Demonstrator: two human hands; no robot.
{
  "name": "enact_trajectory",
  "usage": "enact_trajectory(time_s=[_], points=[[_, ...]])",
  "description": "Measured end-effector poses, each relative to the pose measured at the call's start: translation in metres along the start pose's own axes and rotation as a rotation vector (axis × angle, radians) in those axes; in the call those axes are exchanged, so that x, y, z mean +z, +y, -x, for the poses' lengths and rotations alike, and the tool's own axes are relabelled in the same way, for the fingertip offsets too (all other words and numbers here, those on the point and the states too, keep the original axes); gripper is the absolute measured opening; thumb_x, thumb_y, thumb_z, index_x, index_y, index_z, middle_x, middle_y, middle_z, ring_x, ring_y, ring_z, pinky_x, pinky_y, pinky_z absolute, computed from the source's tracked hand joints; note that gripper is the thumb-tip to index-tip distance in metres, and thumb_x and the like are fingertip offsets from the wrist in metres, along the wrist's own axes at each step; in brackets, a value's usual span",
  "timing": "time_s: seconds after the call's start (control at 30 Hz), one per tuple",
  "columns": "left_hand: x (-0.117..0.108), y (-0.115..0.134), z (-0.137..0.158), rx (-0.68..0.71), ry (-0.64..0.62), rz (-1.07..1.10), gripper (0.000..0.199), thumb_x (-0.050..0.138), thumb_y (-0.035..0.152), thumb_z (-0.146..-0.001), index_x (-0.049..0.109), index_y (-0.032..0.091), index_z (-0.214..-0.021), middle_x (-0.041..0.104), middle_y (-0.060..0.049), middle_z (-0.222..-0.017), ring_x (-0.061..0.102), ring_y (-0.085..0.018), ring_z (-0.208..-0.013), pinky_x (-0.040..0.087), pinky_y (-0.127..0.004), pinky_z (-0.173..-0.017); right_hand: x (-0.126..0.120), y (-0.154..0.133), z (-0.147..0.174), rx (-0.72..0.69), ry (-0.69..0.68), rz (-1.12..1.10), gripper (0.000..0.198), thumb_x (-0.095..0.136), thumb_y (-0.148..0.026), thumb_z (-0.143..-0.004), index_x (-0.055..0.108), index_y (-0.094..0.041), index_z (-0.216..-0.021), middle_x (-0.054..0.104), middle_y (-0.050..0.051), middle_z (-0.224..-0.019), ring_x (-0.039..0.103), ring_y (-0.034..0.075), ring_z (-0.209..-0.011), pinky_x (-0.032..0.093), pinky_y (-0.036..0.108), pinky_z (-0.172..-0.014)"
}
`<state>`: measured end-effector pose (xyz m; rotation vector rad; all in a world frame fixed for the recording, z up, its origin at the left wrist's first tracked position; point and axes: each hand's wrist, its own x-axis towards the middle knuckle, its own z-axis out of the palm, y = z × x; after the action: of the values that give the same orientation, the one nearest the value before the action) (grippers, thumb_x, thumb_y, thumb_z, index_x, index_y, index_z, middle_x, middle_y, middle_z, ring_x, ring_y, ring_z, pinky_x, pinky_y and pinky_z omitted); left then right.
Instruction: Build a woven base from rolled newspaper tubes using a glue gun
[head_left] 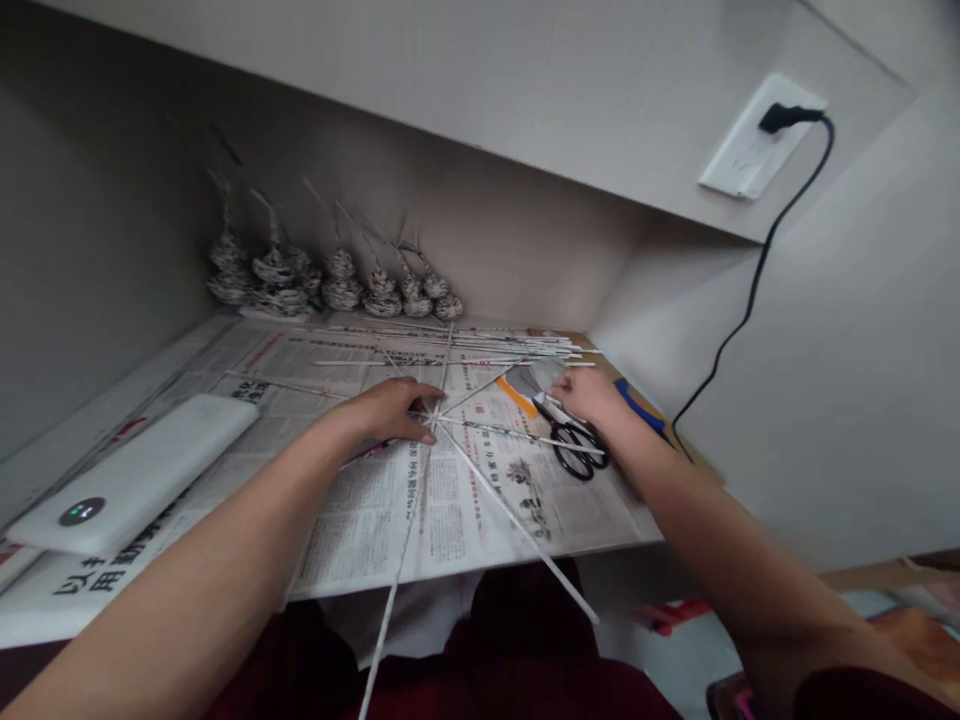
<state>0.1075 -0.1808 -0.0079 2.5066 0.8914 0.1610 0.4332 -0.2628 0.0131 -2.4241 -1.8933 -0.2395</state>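
Note:
Several thin rolled newspaper sticks [499,497] cross in a star over the newspaper sheet [352,540], some reaching past the table's front edge. My left hand [390,408] grips them at the crossing, thumb and fingers closed about the centre. To the right, my right hand [589,393] has its fingertips pinched together by a grey and whitish piece; what they hold is too small to make out. Black-handled scissors [576,450] lie just below that hand, partly under one stick. An orange-edged item [517,397] sits to its left.
Several woven gourd shapes [343,285] stand along the back wall. Loose paper sticks [480,345] lie in front of them. A white power bank [142,470] rests at left. A blue tape roll [640,403] is beside my right wrist. A black cord [750,290] hangs from the wall socket.

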Motion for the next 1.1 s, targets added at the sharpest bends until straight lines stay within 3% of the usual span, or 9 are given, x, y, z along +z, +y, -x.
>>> enact_trajectory(time_s=[0.1, 0.3, 0.57, 0.67, 0.77, 0.97, 1.1], points=[[0.0, 0.001, 0.0, -0.008, 0.001, -0.002, 0.079, 0.071, 0.052, -0.06, 0.053, 0.02, -0.13, 0.065, -0.008, -0.104, 0.061, -0.024, -0.093, 0.044, -0.028, -0.081, 0.003, 0.003, 0.01, 0.062, -0.113, 0.068, 0.022, 0.062, -0.037, -0.075, 0.071, -0.018, -0.081, 0.071, 0.01, -0.084, 0.063, 0.023, -0.08, 0.042, 0.027, -0.068], [0.001, 0.001, 0.0, -0.018, 0.007, -0.004, 0.079, 0.071, 0.051, -0.06, 0.052, 0.02, -0.131, 0.065, -0.007, -0.103, 0.061, -0.023, -0.092, 0.044, -0.028, -0.081, 0.008, 0.011, 0.016, 0.028, -0.101, -0.049, 0.025, 0.057, -0.015, -0.074, 0.071, -0.019, -0.095, 0.072, 0.007, -0.095, 0.065, 0.02, -0.086, 0.043, 0.023, -0.073], [0.001, 0.0, -0.001, -0.011, 0.004, -0.013, 0.077, 0.072, 0.049, -0.061, 0.053, 0.021, -0.13, 0.065, -0.008, -0.102, 0.061, -0.022, -0.092, 0.044, -0.027, -0.081, 0.008, 0.002, 0.015, 0.119, -0.121, 0.072, 0.02, 0.058, -0.017, -0.072, 0.071, -0.016, -0.087, 0.071, 0.014, -0.092, 0.065, 0.026, -0.087, 0.044, 0.029, -0.071], [0.002, -0.001, -0.001, -0.006, 0.012, -0.013, 0.078, 0.073, 0.05, -0.06, 0.053, 0.021, -0.13, 0.065, -0.008, -0.102, 0.061, -0.022, -0.091, 0.044, -0.027, -0.08, 0.004, 0.003, 0.016, 0.113, -0.105, 0.045, 0.016, 0.06, -0.015, -0.068, 0.069, -0.017, -0.081, 0.071, 0.012, -0.086, 0.065, 0.025, -0.084, 0.044, 0.028, -0.068], [0.002, -0.003, -0.001, 0.001, 0.01, 0.001, 0.079, 0.073, 0.049, -0.06, 0.053, 0.021, -0.13, 0.065, -0.007, -0.103, 0.061, -0.023, -0.091, 0.044, -0.027, -0.08, 0.001, 0.013, 0.015, 0.096, -0.052, -0.107, 0.013, 0.061, -0.013, -0.065, 0.066, -0.018, -0.077, 0.069, 0.007, -0.076, 0.064, 0.021, -0.074, 0.043, 0.026, -0.063], [0.002, -0.002, 0.0, -0.004, 0.018, -0.015, 0.077, 0.073, 0.049, -0.06, 0.053, 0.022, -0.13, 0.065, -0.008, -0.104, 0.061, -0.023, -0.092, 0.044, -0.028, -0.081, 0.008, 0.015, 0.011, 0.21, -0.103, -0.802, 0.016, 0.055, -0.014, -0.072, 0.062, -0.019, -0.085, 0.064, 0.0, -0.068, 0.057, 0.011, -0.052, 0.041, 0.02, -0.05], [0.003, -0.004, -0.001, 0.018, 0.017, -0.03, 0.078, 0.073, 0.05, -0.06, 0.053, 0.022, -0.13, 0.064, -0.008, -0.104, 0.061, -0.023, -0.092, 0.044, -0.028, -0.08, 0.013, -0.007, 0.014, 0.075, -0.056, -0.718, 0.015, 0.056, -0.02, -0.075, 0.068, -0.019, -0.084, 0.066, 0.001, -0.071, 0.054, 0.012, -0.057, 0.04, 0.021, -0.053]])
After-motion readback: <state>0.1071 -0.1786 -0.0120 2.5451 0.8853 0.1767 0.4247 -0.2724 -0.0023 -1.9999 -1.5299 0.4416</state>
